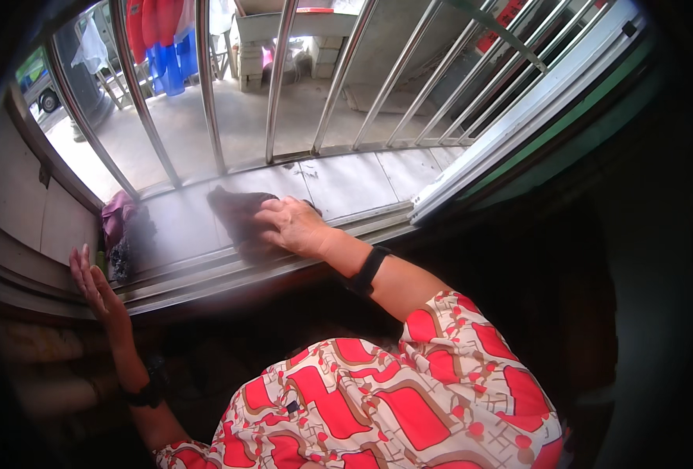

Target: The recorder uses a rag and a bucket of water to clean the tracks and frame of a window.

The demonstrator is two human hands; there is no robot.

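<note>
A dark brown cloth (235, 220) lies on the white-tiled window sill (346, 179), partly over the inner metal track. My right hand (293, 225) presses on it from above, fingers bent over its right part. At the left end of the window, my left hand (95, 287) is raised with its fingers stretched out and holds nothing. It is beside the side frame; whether it touches the frame I cannot tell. Close to it, a crumpled purple cloth (117, 217) and a dark grey mesh-like scrubber (121, 261) sit in the sill's left corner.
Upright metal bars (276, 82) stand along the sill's outer edge. The sliding window track (370, 225) runs along the near side, and a white window frame (522, 111) rises at right. Beyond the bars are a concrete floor (241, 120) and hanging red and blue bags or cloths (167, 64).
</note>
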